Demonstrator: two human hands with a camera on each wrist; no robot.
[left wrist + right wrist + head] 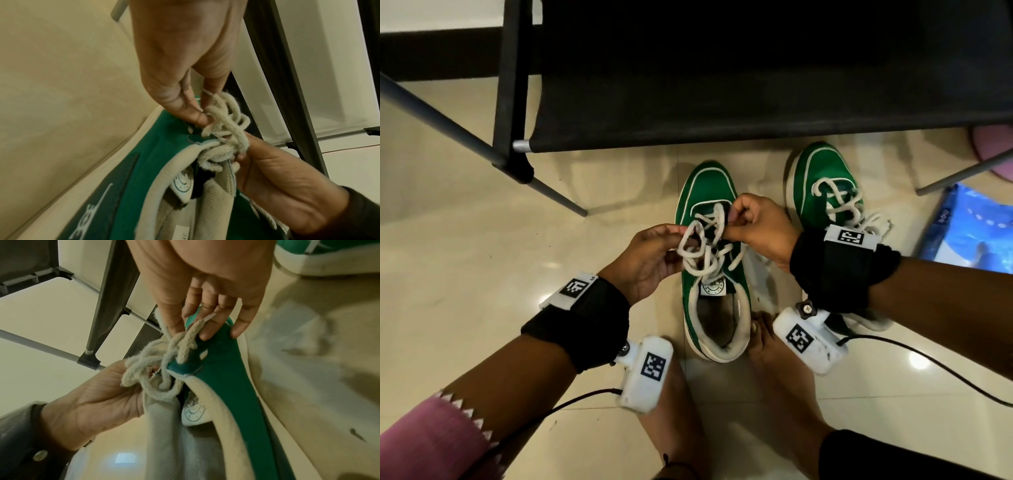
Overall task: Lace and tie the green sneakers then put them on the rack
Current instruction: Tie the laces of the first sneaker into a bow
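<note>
Head view shows both hands working the lace (pixel 700 245) of the near sneaker (pixel 714 263), which stands on the floor (pixel 465 246) in front of the rack (pixel 722 102). The left hand (pixel 647 262) pinches a loose bundle of loops; the right hand (pixel 755 228) pinches a lace end between thumb and fingers (pixel 173 321), just above the eyelets. The far sneaker (pixel 825 185) stands to the right, also on the floor; its lace looks crossed, but whether it is knotted cannot be told.

Likely faults, as judgement:
- The loops held on the left are slack and tangled. Pulling either end hard could lock a snarl in place of a bow.
- The soft, fuzzy lace may slip from a light pinch, and the loop would collapse.
- Upward pull may tip or drag the shoe, since nothing holds it down.

Clearances: the front edge of the rack lies close beyond the toe, so forward hand travel is limited. A rack leg (pixel 558 197) stands to the left, well apart. Bare feet (pixel 774 363) sit just behind the heel. Open floor lies to the left; the cables (pixel 928 359) trail near the wrists and could snag.
</note>
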